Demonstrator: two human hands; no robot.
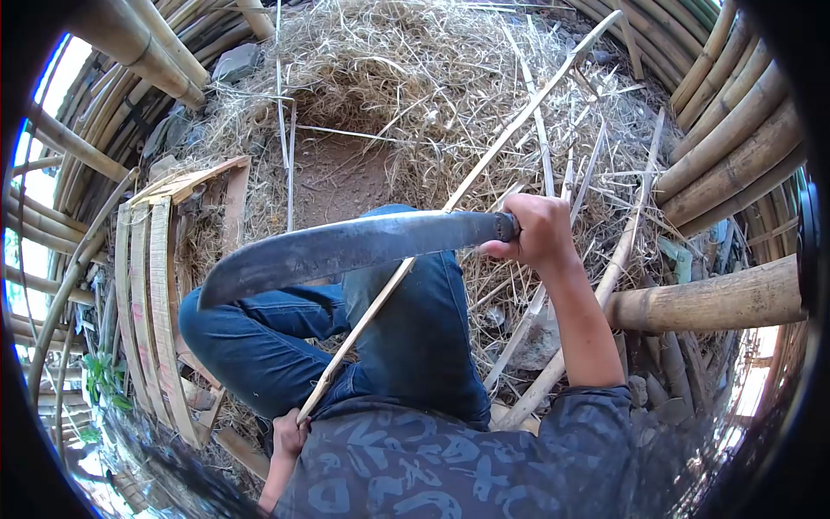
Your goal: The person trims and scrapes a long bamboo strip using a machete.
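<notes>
A broad, curved machete (346, 248) points left above my thighs, its handle gripped in my right hand (538, 229). Beneath the blade runs a long, pale bamboo strip (497, 145), slanting from my waist across my jeans to the upper right. My left hand (288, 435) is closed round the strip's lower end, close to my left hip. The blade crosses over the strip near its middle; whether the two touch, I cannot tell.
Dry shavings (450, 86) cover much of the ground round a patch of bare soil (341, 177). A wooden slatted frame (160, 303) stands at the left. Thick bamboo poles (709, 298) lie at the right, and stacked bamboo lines both sides.
</notes>
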